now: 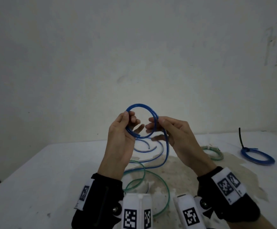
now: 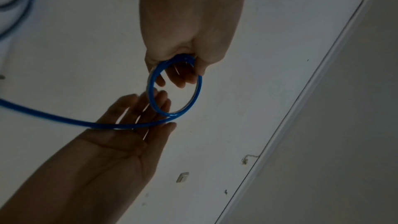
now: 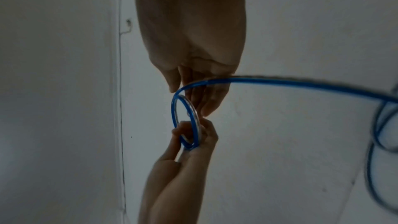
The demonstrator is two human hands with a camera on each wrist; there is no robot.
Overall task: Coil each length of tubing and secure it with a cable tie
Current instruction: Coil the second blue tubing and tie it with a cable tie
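Two hands hold a blue tubing coil in the air above the white surface (image 1: 35,179).

Taking the blue tubing coil (image 1: 142,120) as landmark: the left hand (image 1: 123,131) grips its left side, thumb and curled fingers closed round the strands. On its right side the right hand (image 1: 169,129) has fingers nearly straight, the tubing running between thumb and fingers; how firm that hold is cannot be told. Below the coil, its loose tail drops to the surface among green tubing (image 1: 151,177). Far right of it lies a tied blue coil (image 1: 258,157) with a black cable tie (image 1: 241,138).
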